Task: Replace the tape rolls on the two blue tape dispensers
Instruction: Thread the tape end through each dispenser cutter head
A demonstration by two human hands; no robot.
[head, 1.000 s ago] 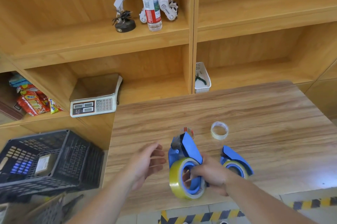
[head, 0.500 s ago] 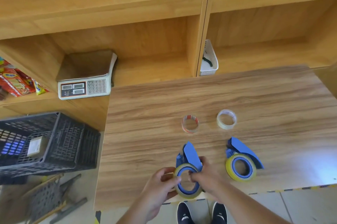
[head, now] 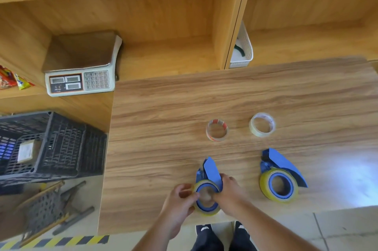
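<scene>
Roll (head: pixel 206 210) sits between your fingers, both hands (head: pixel 180 199) (head: pixel 230 193) pinched on its rim, dispenser (head: pixel 211 171) just beyond fingertips.

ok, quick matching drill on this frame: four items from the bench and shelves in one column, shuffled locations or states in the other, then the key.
Items
1. left dispenser
2. right dispenser
3. scale
4. red-striped tape roll

Places or states
A. sits on a shelf, left of the table
B. lies flat on the table, beyond the dispensers
C. held by both the left hand and the right hand at its yellow roll
D. rests on the table untouched, yellow roll mounted

Pairs: 1-C, 2-D, 3-A, 4-B
</scene>
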